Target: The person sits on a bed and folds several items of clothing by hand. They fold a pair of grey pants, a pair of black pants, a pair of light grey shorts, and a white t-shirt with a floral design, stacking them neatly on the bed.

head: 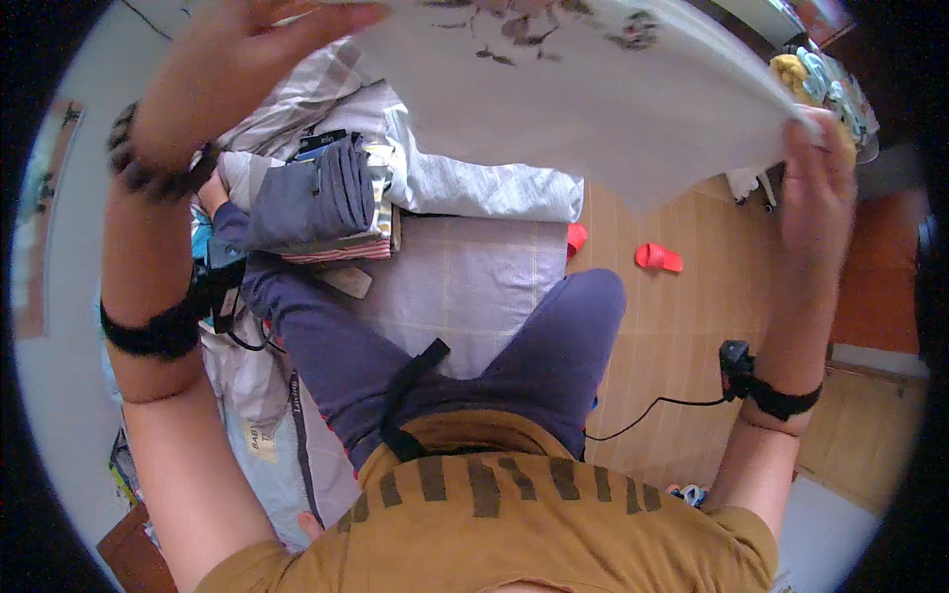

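Observation:
A thin white cloth (593,96) with a dark printed pattern near its upper part is spread in the air before me, slightly blurred. My right hand (819,178) grips its right edge, fingers closed around the fabric. At the upper left, my left hand (282,44) is at the opposite side of the cloth, thumb and fingers meeting near its edge; the frame's top cuts part of this grip off. Below the cloth lies a stack of folded clothes, topped by a dark grey folded garment (315,193). Beside that stack is a light grey folded fabric (497,185).
I sit on a bed with a pale checked sheet (460,274). A red slipper (658,258) rests on the wood-look floor (667,319). A black cable (652,408) runs from the device (735,369) strapped to my right forearm. Rumpled fabric (248,378) lies at my left.

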Tool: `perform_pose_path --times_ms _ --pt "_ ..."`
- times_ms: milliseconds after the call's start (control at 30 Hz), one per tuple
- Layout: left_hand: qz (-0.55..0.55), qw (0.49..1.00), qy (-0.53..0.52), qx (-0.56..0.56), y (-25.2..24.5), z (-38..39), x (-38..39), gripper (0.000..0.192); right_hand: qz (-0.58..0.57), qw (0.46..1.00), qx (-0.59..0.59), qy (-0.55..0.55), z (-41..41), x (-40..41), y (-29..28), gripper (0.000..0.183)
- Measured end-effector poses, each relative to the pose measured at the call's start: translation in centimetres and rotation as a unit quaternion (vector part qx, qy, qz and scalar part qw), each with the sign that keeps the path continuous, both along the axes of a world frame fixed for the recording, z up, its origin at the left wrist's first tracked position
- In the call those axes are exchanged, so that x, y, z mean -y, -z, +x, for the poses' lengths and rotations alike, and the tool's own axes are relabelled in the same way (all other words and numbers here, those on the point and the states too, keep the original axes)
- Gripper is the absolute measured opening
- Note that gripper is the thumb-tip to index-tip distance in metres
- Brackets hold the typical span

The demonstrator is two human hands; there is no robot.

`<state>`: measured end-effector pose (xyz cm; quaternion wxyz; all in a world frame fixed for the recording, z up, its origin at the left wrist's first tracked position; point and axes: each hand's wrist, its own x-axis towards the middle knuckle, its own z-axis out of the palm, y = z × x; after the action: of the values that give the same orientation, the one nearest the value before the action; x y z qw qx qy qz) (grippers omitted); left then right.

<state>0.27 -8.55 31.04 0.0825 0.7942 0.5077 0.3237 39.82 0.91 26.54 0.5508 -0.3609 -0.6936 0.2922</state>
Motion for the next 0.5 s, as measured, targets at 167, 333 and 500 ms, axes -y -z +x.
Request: perform_pose_path --times_ms 167,333,500 --pt "-0.170 0.932 0.079 -0.309 4.9 1.0 -1.1 0.006 -0.039 0.923 0.360 -0.127 -2.1 -1.5 1.8 0.011" --pt "-0.053 0.992 0.035 -0.105 -0.2 -0.6 -4.7 0.019 -0.079 0.987 0.091 -0.106 -2.8 -4.2 0.5 0.014" --pt "-0.135 0.982 -0.052 -0.118 -1.4 1.0 -4.7 0.018 -0.116 0.982 0.101 -0.111 -3.7 -5.7 0.1 0.016"
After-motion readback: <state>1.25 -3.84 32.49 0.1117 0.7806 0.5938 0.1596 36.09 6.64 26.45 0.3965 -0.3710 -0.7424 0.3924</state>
